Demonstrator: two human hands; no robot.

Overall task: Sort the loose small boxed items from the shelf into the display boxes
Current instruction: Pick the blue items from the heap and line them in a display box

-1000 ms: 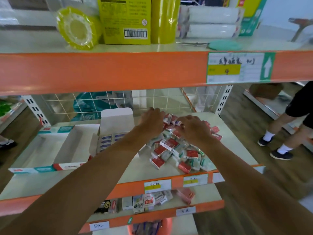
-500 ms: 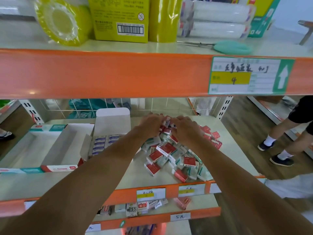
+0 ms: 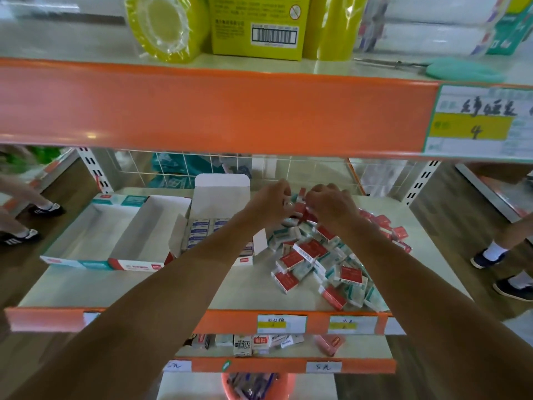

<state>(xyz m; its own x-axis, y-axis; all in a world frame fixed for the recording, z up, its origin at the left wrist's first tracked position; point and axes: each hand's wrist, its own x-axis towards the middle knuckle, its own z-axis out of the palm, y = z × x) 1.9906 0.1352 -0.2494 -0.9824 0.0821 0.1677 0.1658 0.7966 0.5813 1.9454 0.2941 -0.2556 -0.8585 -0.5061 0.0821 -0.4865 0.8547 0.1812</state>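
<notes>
A heap of small red-and-white boxes (image 3: 323,261) lies on the right half of the middle shelf (image 3: 202,287). Both my hands reach into the far end of the heap. My left hand (image 3: 269,204) and my right hand (image 3: 328,203) curl their fingers round a few small boxes (image 3: 300,207) held between them, slightly above the pile. Left of the heap stands an open display box (image 3: 222,189) with its lid up and rows of small blue-labelled boxes (image 3: 200,230) inside. Further left lies a wide empty display box (image 3: 86,235) split by a divider.
The orange edge of the upper shelf (image 3: 219,111) hangs low over my hands. Yellow tape rolls (image 3: 164,24) and a yellow carton (image 3: 259,24) stand on it. Other people's legs show at the far left (image 3: 26,212) and far right (image 3: 504,249). A lower shelf holds more small items (image 3: 259,343).
My hands have closed together at the far end of the heap and lifted a few small boxes. The camera has moved in closer and shifted left.
</notes>
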